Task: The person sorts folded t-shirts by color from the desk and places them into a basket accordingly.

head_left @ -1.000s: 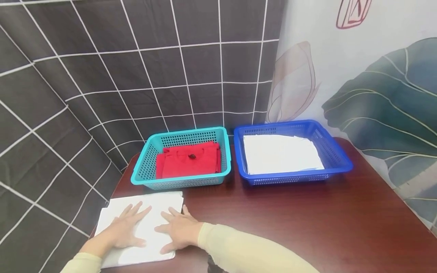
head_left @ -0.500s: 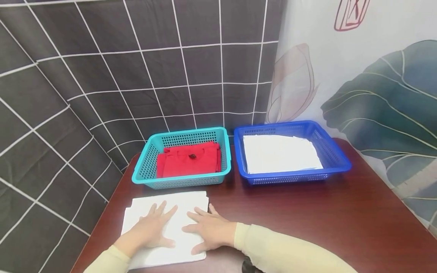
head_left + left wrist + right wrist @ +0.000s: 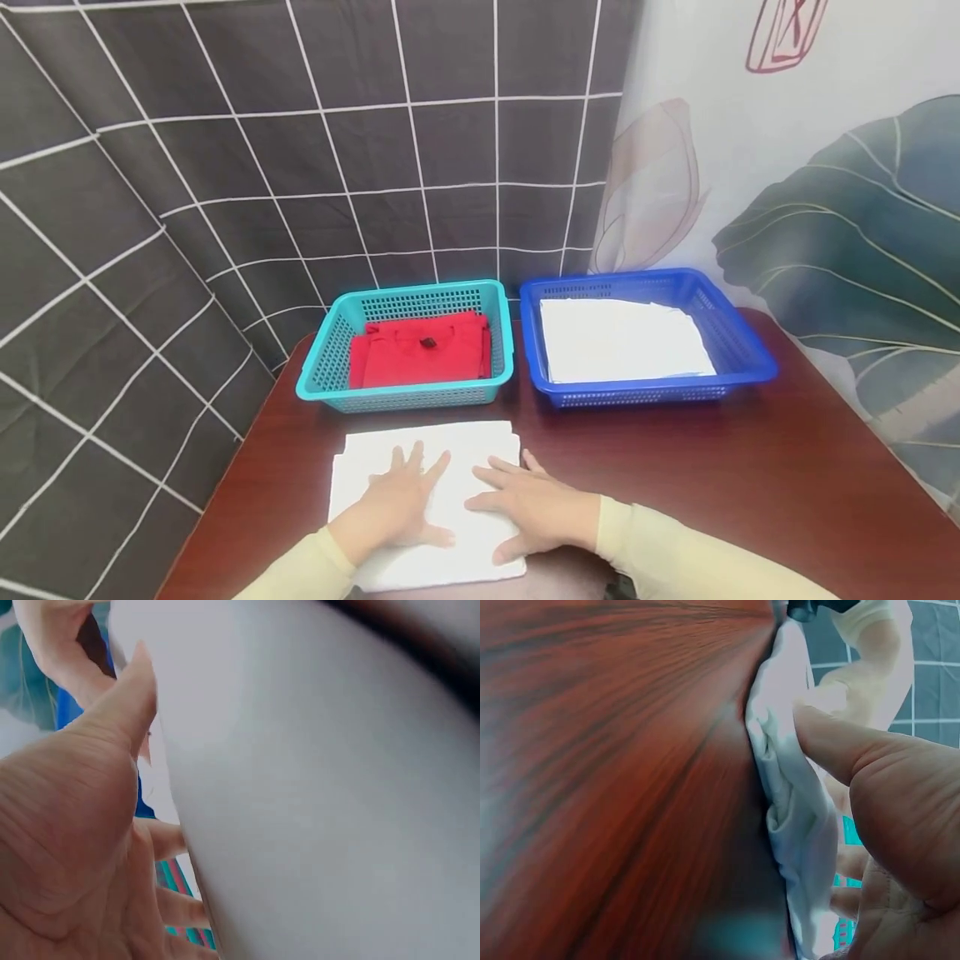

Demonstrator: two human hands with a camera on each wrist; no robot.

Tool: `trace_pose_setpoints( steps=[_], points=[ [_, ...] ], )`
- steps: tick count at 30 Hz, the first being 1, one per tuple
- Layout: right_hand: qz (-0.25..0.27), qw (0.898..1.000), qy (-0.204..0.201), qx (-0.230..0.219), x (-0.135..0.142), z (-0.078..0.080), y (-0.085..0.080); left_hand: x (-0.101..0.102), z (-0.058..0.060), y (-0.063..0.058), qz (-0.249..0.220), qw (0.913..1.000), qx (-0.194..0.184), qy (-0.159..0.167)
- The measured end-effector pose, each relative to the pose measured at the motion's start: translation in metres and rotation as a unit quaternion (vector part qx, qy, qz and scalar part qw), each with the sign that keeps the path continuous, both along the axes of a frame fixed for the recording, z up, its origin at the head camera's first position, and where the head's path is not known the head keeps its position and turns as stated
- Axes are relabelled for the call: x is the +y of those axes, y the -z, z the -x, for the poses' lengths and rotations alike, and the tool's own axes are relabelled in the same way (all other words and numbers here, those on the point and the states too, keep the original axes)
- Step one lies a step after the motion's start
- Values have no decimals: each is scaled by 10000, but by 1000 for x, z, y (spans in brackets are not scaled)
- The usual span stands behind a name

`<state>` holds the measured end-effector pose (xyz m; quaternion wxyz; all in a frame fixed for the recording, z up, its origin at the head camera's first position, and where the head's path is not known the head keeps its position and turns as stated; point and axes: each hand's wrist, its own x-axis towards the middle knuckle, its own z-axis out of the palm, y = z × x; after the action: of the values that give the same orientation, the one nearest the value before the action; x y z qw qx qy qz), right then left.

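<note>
A folded white garment [image 3: 442, 500] lies flat on the table in the lower middle of the head view, its layered folds [image 3: 780, 795] showing edge-on in the right wrist view. Both of my hands rest on top of it with fingers spread. My left hand [image 3: 397, 504] is on its left half, thumb pointing right. Over the right edge lies my right hand [image 3: 536, 504], with a finger reaching past the border. In the left wrist view the left palm [image 3: 67, 825] is close beside the white cloth. Neither hand curls round the garment.
Behind the garment stands a teal basket [image 3: 330, 394] with folded red shirts [image 3: 420, 358]. To its right a blue basket [image 3: 750, 367] holds folded white cloth [image 3: 622, 342]. Both are near the back edge of the reddish-brown table [image 3: 697, 467], before a dark checked curtain [image 3: 337, 150].
The white garment has slid to the right across the table under both hands, from the left edge to in front of the teal basket. The baskets have stayed in place.
</note>
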<state>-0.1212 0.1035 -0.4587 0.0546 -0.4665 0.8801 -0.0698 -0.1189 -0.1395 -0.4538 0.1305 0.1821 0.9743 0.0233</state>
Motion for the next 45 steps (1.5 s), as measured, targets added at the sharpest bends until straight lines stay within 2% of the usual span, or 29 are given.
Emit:
trace_pose_setpoints(
  steps=[6,16,23,30,34,38,41,45],
  points=[
    [265,9989,198,-345,34,-7,3,34,-3,2,192,9997,57,134],
    [744,9949,424,-534,86,-18,7,88,-7,5,601,9974,213,347],
    [958,9925,551,-518,115,-22,7,119,-9,10,648,9968,286,362],
    [1174,9888,636,-660,134,-22,7,139,-10,6,790,9958,279,356],
    [1371,9868,555,-665,136,-21,8,138,-9,6,575,9974,222,368],
    [1676,9826,641,-488,137,-20,6,119,-7,0,-215,9989,36,409],
    [1917,9750,1114,-174,140,-17,1,94,-5,-10,-748,9966,57,337],
    [2252,9553,1915,74,149,-9,-4,53,-3,-20,-1027,9935,500,-23]
  ],
)
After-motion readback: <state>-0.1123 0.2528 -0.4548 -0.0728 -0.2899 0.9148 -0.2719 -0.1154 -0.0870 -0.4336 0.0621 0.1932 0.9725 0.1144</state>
